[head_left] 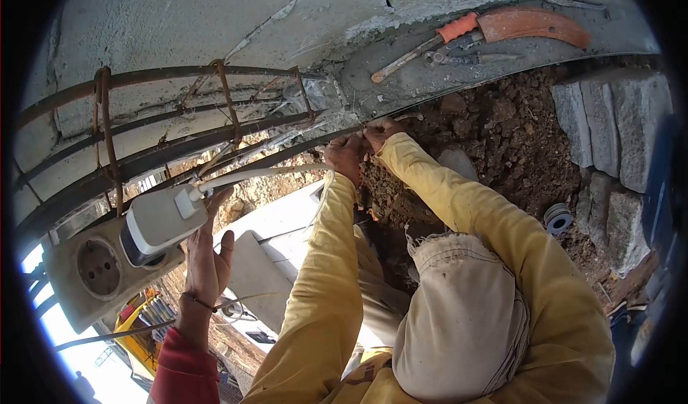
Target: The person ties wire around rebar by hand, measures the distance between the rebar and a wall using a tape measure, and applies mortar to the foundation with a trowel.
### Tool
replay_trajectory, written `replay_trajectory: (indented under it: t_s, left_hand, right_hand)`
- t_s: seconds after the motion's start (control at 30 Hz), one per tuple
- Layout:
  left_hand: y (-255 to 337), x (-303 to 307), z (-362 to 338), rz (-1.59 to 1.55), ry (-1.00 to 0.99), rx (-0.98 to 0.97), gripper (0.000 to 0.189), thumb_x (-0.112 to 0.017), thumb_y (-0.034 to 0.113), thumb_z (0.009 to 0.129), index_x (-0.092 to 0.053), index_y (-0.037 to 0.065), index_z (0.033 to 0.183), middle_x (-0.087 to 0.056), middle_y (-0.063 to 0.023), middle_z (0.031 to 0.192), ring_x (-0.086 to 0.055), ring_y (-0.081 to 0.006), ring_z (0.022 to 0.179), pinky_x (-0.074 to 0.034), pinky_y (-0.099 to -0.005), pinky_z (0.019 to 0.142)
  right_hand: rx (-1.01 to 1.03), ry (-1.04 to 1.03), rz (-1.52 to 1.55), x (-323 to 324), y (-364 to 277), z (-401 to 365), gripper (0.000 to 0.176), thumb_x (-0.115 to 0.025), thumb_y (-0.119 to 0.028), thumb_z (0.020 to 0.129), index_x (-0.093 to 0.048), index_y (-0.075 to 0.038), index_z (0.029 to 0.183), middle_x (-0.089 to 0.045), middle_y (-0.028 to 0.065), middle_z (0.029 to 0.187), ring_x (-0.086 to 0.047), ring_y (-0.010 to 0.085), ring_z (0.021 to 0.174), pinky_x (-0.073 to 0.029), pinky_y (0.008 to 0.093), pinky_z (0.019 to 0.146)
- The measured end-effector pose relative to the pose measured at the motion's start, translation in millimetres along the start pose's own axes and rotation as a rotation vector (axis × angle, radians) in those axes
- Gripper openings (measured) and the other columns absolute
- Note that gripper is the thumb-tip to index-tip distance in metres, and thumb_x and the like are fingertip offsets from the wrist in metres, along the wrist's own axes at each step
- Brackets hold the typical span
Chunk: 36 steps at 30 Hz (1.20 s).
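My left hand, in a red sleeve with a dark cord at the wrist, is raised at the left. Its thumb stands apart and its fingers stretch upward, partly hidden behind a white plug adapter. The adapter sits in a dirty socket strip with one bare outlet showing. A pale cable runs right from the adapter. I cannot make out any object in the hand. My right hand is out of view.
A co-worker in yellow sleeves and a pale cap has both hands together at a long bar. A rebar cage extends left. An orange-handled blade and pliers lie on the concrete ledge. A wire spool rests on soil near stones.
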<state>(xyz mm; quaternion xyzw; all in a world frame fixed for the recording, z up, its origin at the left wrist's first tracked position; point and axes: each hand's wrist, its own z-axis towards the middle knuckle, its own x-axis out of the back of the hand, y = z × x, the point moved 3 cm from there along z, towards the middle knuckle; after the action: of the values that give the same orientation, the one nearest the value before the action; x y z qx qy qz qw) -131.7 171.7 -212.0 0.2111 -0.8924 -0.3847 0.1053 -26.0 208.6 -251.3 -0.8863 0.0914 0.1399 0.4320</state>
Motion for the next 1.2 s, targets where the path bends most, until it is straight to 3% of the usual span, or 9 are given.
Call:
replay_trajectory:
  t_s: [0.23,0.33,0.5,0.73,0.83,1.0,1.07,1.17,1.2]
  left_hand:
    - [29.1,-16.8,-16.6,-0.089,0.033,0.055,0.014,-0.062,0.012,0.081,-0.063,-0.001,0.083,-0.063,-0.0054,0.074,-0.059,-0.0126,0.065,-0.049,-0.0229,0.058]
    - [-26.4,26.2,42.8,0.671,0.054,-0.353,0.025,-0.061,0.024,0.079,-0.066,0.0,0.081,-0.064,-0.0083,0.068,-0.06,-0.0142,0.063,-0.048,-0.0264,0.062]
    - [35.1,-5.6,-2.8,0.939,0.254,-0.166,0.034,-0.059,0.036,0.076,-0.069,0.005,0.087,-0.066,-0.0156,0.079,-0.065,-0.0253,0.074,-0.049,-0.0334,0.073]
    - [34.8,-4.2,-2.4,0.908,0.093,-0.375,0.032,-0.06,0.031,0.077,-0.068,0.002,0.087,-0.066,-0.0161,0.08,-0.065,-0.0271,0.075,-0.049,-0.0349,0.072]
    - [4.2,5.5,18.3,0.53,-0.006,-0.126,0.027,-0.058,0.026,0.08,-0.066,0.003,0.091,-0.066,-0.0139,0.082,-0.063,-0.0228,0.07,-0.048,-0.0337,0.069]
    - [20.2,-0.8,3.5,0.959,0.105,-0.324,0.025,-0.055,0.025,0.081,-0.064,0.004,0.09,-0.066,-0.0146,0.081,-0.063,-0.0259,0.073,-0.047,-0.0363,0.068]
    - [41.7,-11.4,-20.1,0.818,0.089,-0.191,0.023,-0.053,0.023,0.08,-0.063,0.004,0.088,-0.065,-0.0153,0.08,-0.062,-0.0287,0.075,-0.046,-0.0381,0.068]
    - [24.2,-4.6,-9.6,0.973,0.149,-0.48,0.023,-0.053,0.022,0.079,-0.062,0.004,0.09,-0.064,-0.0155,0.082,-0.062,-0.0301,0.076,-0.046,-0.0385,0.068]
    - [24.6,-5.9,-10.8,1.01,0.167,-0.559,0.022,-0.053,0.022,0.079,-0.062,0.005,0.09,-0.063,-0.0156,0.083,-0.061,-0.0308,0.077,-0.046,-0.0385,0.068]
  right_hand:
    - [-0.077,-0.007,-0.248,5.4,35.7,26.2,0.024,-0.057,-0.013,0.077,-0.06,0.004,0.094,-0.064,0.0141,0.078,-0.06,0.0208,0.067,-0.048,0.0325,0.063]
    - [-0.019,0.06,-0.542,2.5,7.7,16.8,0.025,-0.057,-0.014,0.076,-0.061,0.003,0.095,-0.064,0.0157,0.079,-0.061,0.0234,0.071,-0.048,0.0345,0.066]
    - [0.037,0.056,-0.85,-1.3,-17.6,8.9,0.029,-0.057,-0.019,0.073,-0.063,0.001,0.094,-0.065,0.0202,0.086,-0.064,0.0308,0.08,-0.049,0.036,0.072]
    - [-0.124,-0.115,-0.64,5.1,-24.4,10.0,0.028,-0.058,-0.014,0.072,-0.056,0.001,0.096,-0.064,0.0137,0.085,-0.064,0.0234,0.083,-0.049,0.0343,0.071]
    - [-0.33,-0.118,0.069,-0.6,-38.0,-15.6,0.035,-0.058,-0.029,0.08,-0.055,-0.003,0.104,-0.061,0.0109,0.096,-0.063,0.0216,0.084,-0.05,0.0346,0.074]
    - [-0.355,-0.1,0.092,0.0,-24.8,-8.8,0.024,-0.053,-0.025,0.084,-0.05,-0.006,0.098,-0.058,0.0078,0.095,-0.061,0.0215,0.08,-0.049,0.0345,0.069]
    - [-0.243,-0.122,-0.181,3.9,-40.7,-12.9,0.02,-0.054,-0.022,0.082,-0.051,-0.007,0.095,-0.058,0.0082,0.091,-0.06,0.0211,0.078,-0.049,0.0341,0.068]
    - [0.197,-0.292,-0.523,5.6,-43.5,-11.7,0.012,-0.054,-0.014,0.079,-0.051,-0.005,0.087,-0.056,0.0105,0.087,-0.06,0.0231,0.077,-0.049,0.0341,0.068]
    - [-0.038,-0.268,-0.394,5.7,-35.3,-4.5,0.012,-0.054,-0.012,0.078,-0.051,-0.005,0.087,-0.056,0.0111,0.088,-0.06,0.0235,0.078,-0.05,0.0339,0.069]
